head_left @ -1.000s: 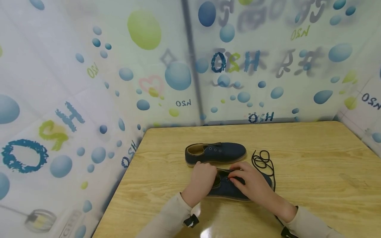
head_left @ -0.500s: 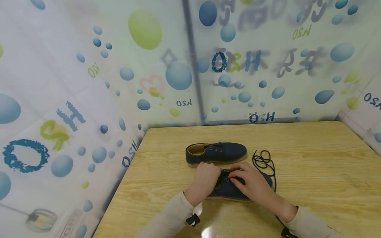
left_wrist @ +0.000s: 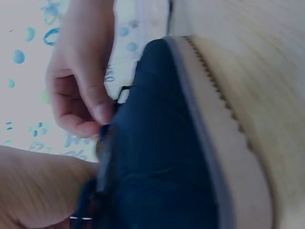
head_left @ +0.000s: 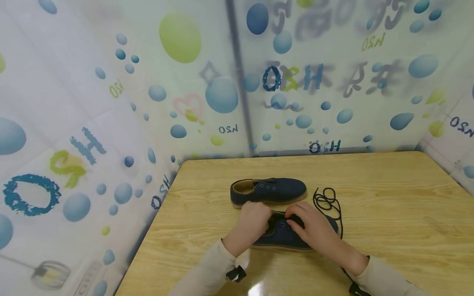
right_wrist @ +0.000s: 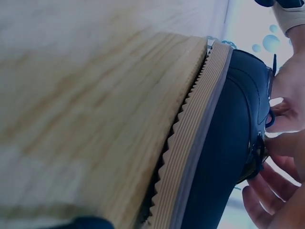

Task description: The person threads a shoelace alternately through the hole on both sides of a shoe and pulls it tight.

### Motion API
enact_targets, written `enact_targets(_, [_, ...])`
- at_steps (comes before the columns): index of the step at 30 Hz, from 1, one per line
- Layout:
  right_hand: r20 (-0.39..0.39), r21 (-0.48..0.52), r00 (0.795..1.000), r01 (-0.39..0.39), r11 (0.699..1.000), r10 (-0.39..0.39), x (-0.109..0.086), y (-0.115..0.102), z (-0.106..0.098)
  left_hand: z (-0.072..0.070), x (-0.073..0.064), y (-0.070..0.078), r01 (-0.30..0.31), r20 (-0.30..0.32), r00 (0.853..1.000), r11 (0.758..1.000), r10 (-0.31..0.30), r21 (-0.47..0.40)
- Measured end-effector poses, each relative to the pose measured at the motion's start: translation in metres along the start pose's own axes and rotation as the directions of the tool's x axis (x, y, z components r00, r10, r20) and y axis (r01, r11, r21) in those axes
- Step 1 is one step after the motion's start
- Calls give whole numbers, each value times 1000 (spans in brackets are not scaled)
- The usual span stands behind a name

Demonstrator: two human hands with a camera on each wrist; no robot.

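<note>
A dark navy shoe point(head_left: 277, 238) with a pale ridged sole lies on its sole, toe to the right. My left hand point(head_left: 253, 220) is at its opening, fingertips hidden in the head view. In the right wrist view, the left hand point(right_wrist: 288, 93) has curled fingers at a thin dark loop of shoelace point(right_wrist: 271, 118). My right hand point(head_left: 312, 228) lies over the shoe's front, with thumb and forefinger at the eyelets. In the left wrist view, the right hand point(left_wrist: 83, 90) pinches dark lace at the shoe's tongue; its exact grip is partly hidden.
A matching unlaced shoe point(head_left: 285, 189) stands just behind, also toe to the right. Black lace point(head_left: 327, 199) lies coiled right of the toe and runs down towards my right forearm. The wooden table point(head_left: 400, 213) meets patterned walls point(head_left: 314, 111) at back and left.
My left hand shifts slightly right, then back left at the shoe's opening. The right hand stays by the eyelets, its fingers drawn a little closer together. Both shoes stay in place.
</note>
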State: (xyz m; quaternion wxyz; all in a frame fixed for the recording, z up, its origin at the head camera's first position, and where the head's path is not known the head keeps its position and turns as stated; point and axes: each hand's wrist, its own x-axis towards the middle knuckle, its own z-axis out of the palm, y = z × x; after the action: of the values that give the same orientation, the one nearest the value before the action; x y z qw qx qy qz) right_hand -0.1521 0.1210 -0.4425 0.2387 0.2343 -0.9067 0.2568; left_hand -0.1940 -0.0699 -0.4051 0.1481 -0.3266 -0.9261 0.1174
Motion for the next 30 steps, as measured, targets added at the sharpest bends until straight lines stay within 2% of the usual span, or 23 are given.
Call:
enact_targets(5, [-9, -2, 998, -59, 998, 59, 2, 1, -1, -13, -6, -8, 7, -68, 998, 996, -13, -90])
enact_targets(8, [2, 14, 996, -86, 996, 86, 3, 1, 0, -17, -8, -8, -14, -55, 998, 976, 2, -216])
enact_targets(11, [28, 45, 992, -127, 991, 126, 4, 2, -1, -14, -8, -5, -22, -28, 1000, 950, 14, -311])
enact_targets(18, [59, 77, 987, -156, 985, 152, 7, 4, -1, -6, -4, -1, 9, -28, 999, 942, -20, -335])
enact_targets(24, [71, 90, 985, -165, 982, 159, 6, 6, 2, -5, -1, -1, 20, -23, 999, 923, -31, -385])
enact_targets(27, [80, 98, 983, -171, 980, 163, 6, 6, 1, -3, -2, 1, 21, -53, 997, 913, -47, -407])
enact_targets(30, [85, 97, 982, -174, 980, 166, 6, 6, 1, -1, -3, 3, 11, -122, 990, 919, -64, -394])
